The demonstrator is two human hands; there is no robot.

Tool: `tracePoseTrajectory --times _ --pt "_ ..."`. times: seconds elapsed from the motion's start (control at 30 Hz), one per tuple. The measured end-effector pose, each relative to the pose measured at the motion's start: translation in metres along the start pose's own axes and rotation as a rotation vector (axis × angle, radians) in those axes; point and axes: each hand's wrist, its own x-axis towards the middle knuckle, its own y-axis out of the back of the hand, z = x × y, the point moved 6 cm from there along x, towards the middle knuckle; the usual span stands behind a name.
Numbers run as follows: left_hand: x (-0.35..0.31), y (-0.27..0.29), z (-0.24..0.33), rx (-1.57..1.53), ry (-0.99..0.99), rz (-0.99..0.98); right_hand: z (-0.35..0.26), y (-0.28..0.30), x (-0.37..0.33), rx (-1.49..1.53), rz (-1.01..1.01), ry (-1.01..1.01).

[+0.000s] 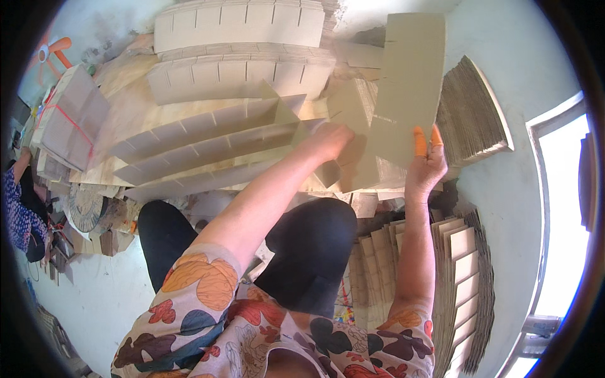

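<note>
Three long slotted cardboard strips [208,146] stand on edge, side by side, on the table before me. A shorter crosswise cardboard strip [287,112] meets their right ends. My left hand [333,141] is closed at this crossing, around the crosswise strip; its fingertips are partly hidden. To the right, my right hand [428,165] grips the lower right corner of a flat cardboard sheet [409,82], held up and tilted. Orange covers [420,142] sit on two of its fingers. Behind that sheet, more flat cardboard pieces [356,116] lie on the table, partly covered.
Stacks of slotted cardboard strips [239,28] line the table's far side. A fanned cardboard stack [472,110] leans by the right wall; more stacks [463,277] stand low at right. A tied bundle [72,120] and an orange fan [57,51] are left. Another person [25,201] is at far left.
</note>
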Motion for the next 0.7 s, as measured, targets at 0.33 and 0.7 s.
tracePoseTrajectory --times 0.33,0.7 --pt "-0.169 0.107 -0.001 0.133 0.048 0.676 -0.065 -0.032 -0.015 0.169 -0.431 0.101" --pt "-0.208 0.087 -0.055 0.187 0.220 0.419 -0.102 -0.091 -0.051 0.141 -0.658 0.296"
